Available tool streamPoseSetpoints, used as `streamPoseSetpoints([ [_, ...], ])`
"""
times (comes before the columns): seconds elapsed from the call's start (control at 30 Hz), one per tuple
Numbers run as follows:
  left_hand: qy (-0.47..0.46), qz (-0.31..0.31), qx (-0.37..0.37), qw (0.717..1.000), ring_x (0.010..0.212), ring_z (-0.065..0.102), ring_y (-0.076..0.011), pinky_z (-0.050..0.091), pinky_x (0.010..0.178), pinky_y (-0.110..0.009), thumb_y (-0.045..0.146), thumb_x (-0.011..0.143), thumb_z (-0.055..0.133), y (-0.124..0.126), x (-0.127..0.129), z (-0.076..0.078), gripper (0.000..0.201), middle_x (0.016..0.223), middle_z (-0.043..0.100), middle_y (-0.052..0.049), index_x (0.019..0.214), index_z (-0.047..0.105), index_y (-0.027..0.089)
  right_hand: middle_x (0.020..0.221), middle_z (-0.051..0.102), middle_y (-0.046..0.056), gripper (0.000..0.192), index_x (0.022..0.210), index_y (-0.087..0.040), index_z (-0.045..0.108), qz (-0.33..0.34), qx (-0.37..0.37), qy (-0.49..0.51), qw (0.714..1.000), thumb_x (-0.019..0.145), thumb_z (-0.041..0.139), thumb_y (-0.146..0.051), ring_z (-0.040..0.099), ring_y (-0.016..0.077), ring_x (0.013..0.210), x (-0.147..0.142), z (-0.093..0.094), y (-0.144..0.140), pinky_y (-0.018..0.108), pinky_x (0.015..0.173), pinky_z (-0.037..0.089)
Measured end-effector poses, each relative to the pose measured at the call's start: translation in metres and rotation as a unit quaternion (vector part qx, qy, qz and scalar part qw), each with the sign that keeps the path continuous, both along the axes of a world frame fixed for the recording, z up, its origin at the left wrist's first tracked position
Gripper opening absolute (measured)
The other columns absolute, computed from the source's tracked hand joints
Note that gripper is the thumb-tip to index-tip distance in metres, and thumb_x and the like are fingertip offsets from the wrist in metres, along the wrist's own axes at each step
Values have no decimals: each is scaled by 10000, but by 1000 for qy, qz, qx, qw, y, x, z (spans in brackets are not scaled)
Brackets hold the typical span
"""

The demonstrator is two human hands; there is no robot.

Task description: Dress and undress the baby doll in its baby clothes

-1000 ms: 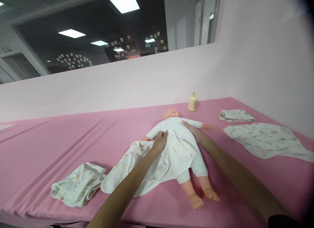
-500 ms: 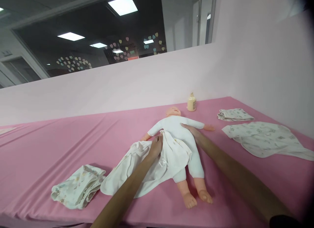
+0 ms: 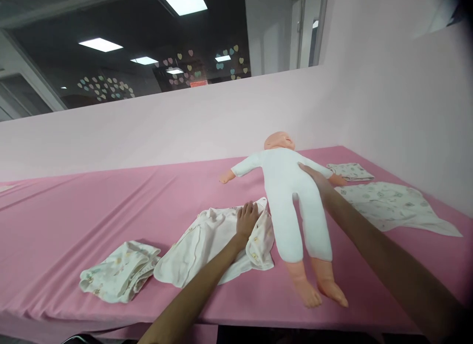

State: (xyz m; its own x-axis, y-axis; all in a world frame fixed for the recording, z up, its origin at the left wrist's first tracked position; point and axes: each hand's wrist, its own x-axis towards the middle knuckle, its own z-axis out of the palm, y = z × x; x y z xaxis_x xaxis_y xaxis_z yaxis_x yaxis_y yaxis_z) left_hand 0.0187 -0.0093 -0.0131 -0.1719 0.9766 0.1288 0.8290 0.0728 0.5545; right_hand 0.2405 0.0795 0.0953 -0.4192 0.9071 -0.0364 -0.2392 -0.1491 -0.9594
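A baby doll (image 3: 283, 186) with a white cloth body and bare plastic head, hands and feet is tilted up off the bed, face up. My right hand (image 3: 318, 181) grips its side below the armpit, thumb on the chest and the other fingers hidden behind. Beside the doll's legs a white baby garment (image 3: 210, 240) with snap fasteners lies spread out, its near side bunched. My left hand (image 3: 247, 220) rests palm down on this garment with its fingers stretched out.
A folded patterned cloth (image 3: 120, 271) lies left of the garment on the pink sheet (image 3: 111, 211). At the right are another folded cloth (image 3: 353, 171) and a spread patterned cloth (image 3: 395, 201). A white wall (image 3: 166, 132) with a window stands behind.
The doll has been raised and shifted right, off the garment, in my right hand. My left hand has let go of the garment's bunched edge and flattened on it. The bottle is now out of sight.
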Motion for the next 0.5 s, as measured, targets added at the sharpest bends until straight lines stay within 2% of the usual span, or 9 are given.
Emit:
streamPoseSetpoints([
  [0.07, 115, 3, -13, 993, 1394, 319, -346, 209, 1148, -503, 290, 954, 435, 8, 7, 0, 509, 1483, 400, -208, 1427, 442, 104, 832, 682, 113, 417, 1059, -120, 612, -12, 13, 8, 1000, 885, 589, -498, 648, 217, 773, 12, 6, -7, 307, 693, 531],
  [0.13, 212, 10, -23, 977, 1272, 430, -348, 335, 1047, -487, 333, 971, 403, 16, 12, 2, 456, 1353, 495, -205, 1360, 504, 116, 913, 691, 139, 439, 1100, -110, 614, -6, 32, 6, 999, 907, 559, -500, 662, 232, 840, 23, 10, -18, 306, 716, 532],
  [0.2, 246, 14, -25, 969, 1174, 482, -341, 380, 976, -464, 300, 970, 390, 24, 13, 6, 383, 1220, 541, -209, 1231, 582, 94, 938, 697, 148, 454, 1104, -106, 625, -15, 23, -2, 1000, 902, 561, -508, 669, 246, 849, 32, 14, -30, 308, 695, 538],
  [0.27, 243, -1, -26, 970, 1128, 507, -326, 394, 948, -441, 241, 960, 385, 34, 13, 10, 335, 1153, 557, -209, 1148, 604, 72, 917, 707, 127, 427, 1092, -122, 641, -40, 1, 1, 999, 880, 602, -490, 674, 244, 826, 39, 17, -39, 301, 673, 547],
  [0.37, 214, -30, -25, 976, 1081, 542, -299, 419, 915, -411, 212, 961, 361, 51, 16, 13, 317, 1121, 574, -196, 1132, 587, 73, 853, 719, 92, 349, 1069, -146, 667, -82, -23, 16, 996, 866, 641, -429, 687, 238, 825, 46, 18, -47, 287, 680, 567],
  [0.5, 147, -29, 12, 989, 1052, 562, -277, 442, 878, -390, 232, 969, 349, 79, 40, 18, 286, 1151, 567, -177, 1137, 548, 114, 809, 732, 54, 292, 1020, -177, 699, -135, -36, 27, 990, 820, 696, -390, 703, 240, 824, 57, 9, -44, 292, 672, 595],
])
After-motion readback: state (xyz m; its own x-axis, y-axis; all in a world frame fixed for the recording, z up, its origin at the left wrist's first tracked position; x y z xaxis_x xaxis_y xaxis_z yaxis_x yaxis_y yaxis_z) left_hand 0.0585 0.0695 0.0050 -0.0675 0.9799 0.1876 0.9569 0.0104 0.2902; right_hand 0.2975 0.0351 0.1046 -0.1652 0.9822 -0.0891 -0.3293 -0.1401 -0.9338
